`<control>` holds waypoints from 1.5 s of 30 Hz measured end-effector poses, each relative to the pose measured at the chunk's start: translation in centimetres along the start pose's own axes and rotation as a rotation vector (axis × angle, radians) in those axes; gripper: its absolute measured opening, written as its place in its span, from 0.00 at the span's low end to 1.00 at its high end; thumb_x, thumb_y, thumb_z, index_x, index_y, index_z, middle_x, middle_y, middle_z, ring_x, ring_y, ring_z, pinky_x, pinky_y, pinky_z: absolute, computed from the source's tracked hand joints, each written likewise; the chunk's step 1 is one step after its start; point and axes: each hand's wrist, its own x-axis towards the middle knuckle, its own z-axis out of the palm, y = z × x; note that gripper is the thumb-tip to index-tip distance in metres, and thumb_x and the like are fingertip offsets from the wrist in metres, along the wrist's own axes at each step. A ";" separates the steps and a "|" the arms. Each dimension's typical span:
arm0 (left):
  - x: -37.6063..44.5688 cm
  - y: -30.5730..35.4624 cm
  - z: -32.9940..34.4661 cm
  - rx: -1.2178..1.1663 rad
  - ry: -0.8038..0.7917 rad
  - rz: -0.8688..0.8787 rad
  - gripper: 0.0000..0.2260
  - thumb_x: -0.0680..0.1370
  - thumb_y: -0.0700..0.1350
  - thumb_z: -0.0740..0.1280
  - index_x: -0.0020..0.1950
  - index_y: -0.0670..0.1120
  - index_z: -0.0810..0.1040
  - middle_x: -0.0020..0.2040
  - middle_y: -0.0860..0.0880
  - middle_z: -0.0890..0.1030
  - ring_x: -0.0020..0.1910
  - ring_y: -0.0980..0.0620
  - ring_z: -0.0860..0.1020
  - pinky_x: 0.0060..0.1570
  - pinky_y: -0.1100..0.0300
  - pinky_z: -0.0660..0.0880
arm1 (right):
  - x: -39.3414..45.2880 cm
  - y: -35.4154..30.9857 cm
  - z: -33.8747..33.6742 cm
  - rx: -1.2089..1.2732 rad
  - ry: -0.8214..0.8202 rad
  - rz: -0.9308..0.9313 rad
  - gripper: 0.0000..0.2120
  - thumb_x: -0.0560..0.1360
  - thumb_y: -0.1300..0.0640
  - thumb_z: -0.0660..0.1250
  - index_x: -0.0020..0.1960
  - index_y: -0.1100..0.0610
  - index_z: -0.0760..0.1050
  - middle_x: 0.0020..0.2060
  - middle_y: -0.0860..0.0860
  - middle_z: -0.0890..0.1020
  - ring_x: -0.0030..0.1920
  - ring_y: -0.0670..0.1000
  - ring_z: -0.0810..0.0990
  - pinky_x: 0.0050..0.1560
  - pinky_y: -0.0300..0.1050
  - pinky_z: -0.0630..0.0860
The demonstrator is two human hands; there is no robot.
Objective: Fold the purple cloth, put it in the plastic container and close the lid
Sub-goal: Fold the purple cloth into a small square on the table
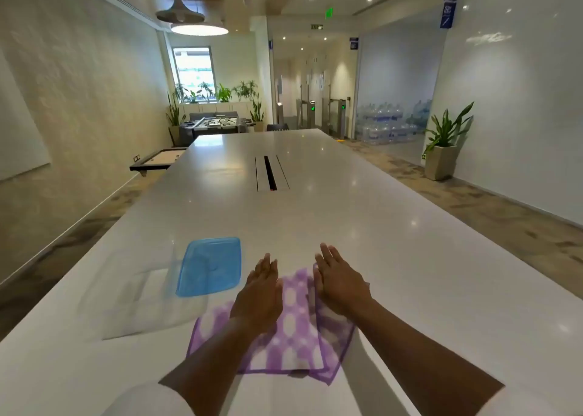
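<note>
My fingers are straight and held close together on both hands, gripping nothing. My left hand (260,292) lies palm down on the purple cloth (284,330), and my right hand (339,281) is tipped onto its little-finger edge along the cloth's right side. I judge this a pressing and creasing hold: flat palms push the layers down so the fold keeps its line, and an edge-on hand sharpens that line.

The cloth sits near me, just right of centre on the table (378,226). It is soft and thin, checked in purple and white with a darker purple border. It looks partly folded, with a second layer's corner sticking out at the near right, so the edges are not yet square.

Just left of the cloth and a little farther off lies the blue lid (209,266), a translucent rounded rectangle with a raised rim. It leans over the far right corner of the plastic container (138,305), which is clear, blurred and hard to make out. The box appears uncovered, ready for the cloth.

The tabletop is white, glossy and hard, a good surface to press against.
</note>
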 end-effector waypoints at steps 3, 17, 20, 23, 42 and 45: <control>-0.3 -0.6 0.7 0.011 -0.077 0.001 0.24 0.85 0.48 0.48 0.79 0.44 0.48 0.80 0.47 0.46 0.79 0.51 0.47 0.76 0.57 0.49 | -0.7 0.8 1.1 -0.046 -0.077 0.017 0.25 0.83 0.49 0.46 0.78 0.58 0.57 0.79 0.52 0.54 0.79 0.51 0.49 0.75 0.47 0.57; -1.3 -1.0 2.3 0.129 -0.083 0.015 0.19 0.83 0.51 0.53 0.74 0.50 0.67 0.73 0.51 0.71 0.70 0.51 0.71 0.66 0.55 0.69 | -1.8 2.4 3.0 -0.200 -0.208 0.024 0.15 0.76 0.51 0.61 0.58 0.55 0.80 0.59 0.51 0.79 0.56 0.55 0.80 0.53 0.48 0.79; -1.0 -0.7 1.6 -0.042 0.047 0.052 0.15 0.81 0.56 0.57 0.62 0.56 0.78 0.60 0.57 0.81 0.56 0.54 0.80 0.57 0.61 0.76 | -1.6 2.6 2.5 -0.134 -0.090 0.124 0.15 0.76 0.52 0.62 0.59 0.56 0.78 0.60 0.53 0.78 0.57 0.55 0.78 0.54 0.49 0.77; -0.2 -0.2 1.0 -0.129 -0.158 0.177 0.14 0.75 0.62 0.64 0.53 0.57 0.81 0.49 0.58 0.83 0.45 0.57 0.80 0.48 0.62 0.78 | -1.0 3.1 1.9 -0.067 -0.022 0.247 0.17 0.78 0.54 0.59 0.64 0.57 0.74 0.65 0.55 0.73 0.63 0.57 0.73 0.58 0.50 0.74; 0.5 2.0 1.3 -0.016 -0.731 0.153 0.42 0.55 0.67 0.78 0.63 0.61 0.64 0.58 0.59 0.70 0.55 0.54 0.73 0.52 0.58 0.73 | 0.4 4.3 0.0 0.089 -0.163 0.474 0.17 0.69 0.61 0.68 0.57 0.61 0.77 0.56 0.59 0.79 0.58 0.60 0.77 0.53 0.48 0.77; 0.7 2.0 1.2 -0.023 -0.730 0.160 0.36 0.61 0.64 0.78 0.64 0.60 0.66 0.56 0.57 0.70 0.54 0.53 0.73 0.51 0.58 0.72 | 0.5 4.3 -0.3 0.220 -0.111 0.510 0.17 0.69 0.62 0.66 0.58 0.58 0.78 0.56 0.58 0.81 0.56 0.59 0.79 0.54 0.47 0.77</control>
